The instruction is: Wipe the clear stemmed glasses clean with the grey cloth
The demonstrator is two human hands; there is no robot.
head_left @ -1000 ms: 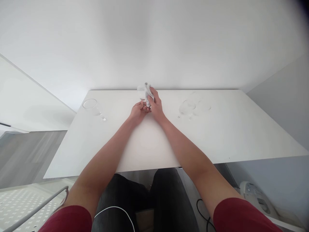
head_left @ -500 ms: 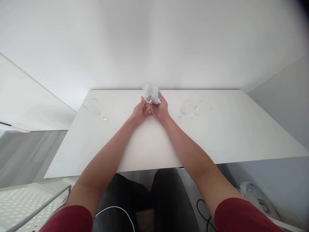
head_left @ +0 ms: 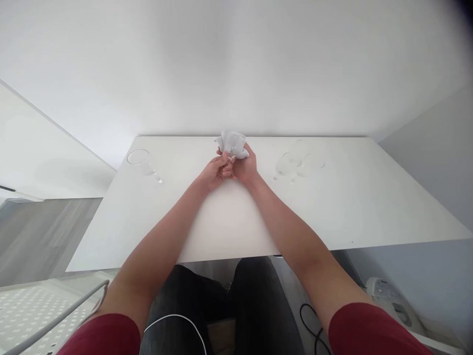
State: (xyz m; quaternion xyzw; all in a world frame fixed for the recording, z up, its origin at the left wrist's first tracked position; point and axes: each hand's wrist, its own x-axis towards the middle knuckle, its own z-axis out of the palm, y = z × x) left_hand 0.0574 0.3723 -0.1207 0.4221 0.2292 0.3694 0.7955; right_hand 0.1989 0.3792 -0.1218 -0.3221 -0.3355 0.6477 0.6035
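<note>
Both my hands meet at the far middle of the white table [head_left: 332,207]. My right hand [head_left: 246,167] is closed around a crumpled white cloth [head_left: 233,144] that wraps the bowl of a clear wine glass. My left hand [head_left: 216,173] pinches the thin glass stem [head_left: 229,160] just below the cloth. The glass bowl itself is mostly hidden by the cloth.
A clear wine glass [head_left: 142,162] lies on its side at the table's far left. Two or three more clear glasses [head_left: 297,162] lie at the far right. A white wall runs behind the table. A wire rack [head_left: 48,320] sits low left, a white device [head_left: 395,301] low right.
The cloth went from a thin upright bundle in my right hand to a spread wad over the glass bowl. My right hand turned around it; my left hand stayed at the stem.
</note>
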